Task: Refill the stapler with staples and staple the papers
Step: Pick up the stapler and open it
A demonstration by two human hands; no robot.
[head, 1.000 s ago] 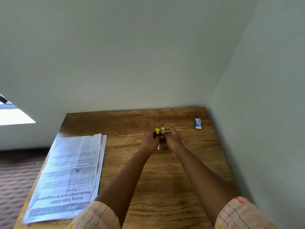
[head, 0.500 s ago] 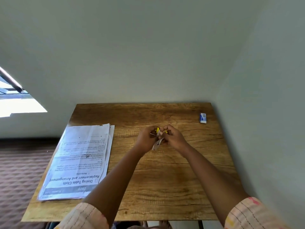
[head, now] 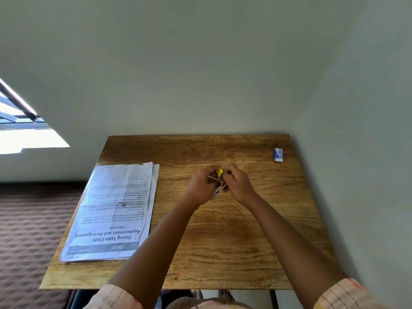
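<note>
A small stapler [head: 219,183] with a yellow top and a metal body is held between both hands above the middle of the wooden table [head: 223,253]. My left hand [head: 201,186] grips its left side and my right hand [head: 237,185] pinches its right side. Its metal part hangs open below the fingers. A stack of printed papers [head: 116,210] lies flat on the left part of the table. A small blue and white staple box [head: 278,155] sits near the far right corner. Whether staples are in the stapler is hidden by the fingers.
The table stands in a corner, with walls behind it and along its right edge. A patterned carpet [head: 29,230] lies to the left. The papers reach close to the table's left edge. Bare wood [head: 234,253] shows between my forearms.
The head camera has tilted down, so the table sits lower and nearer in view. The stapler's metal part has swung open below my fingers. Both hands stay on the stapler.
</note>
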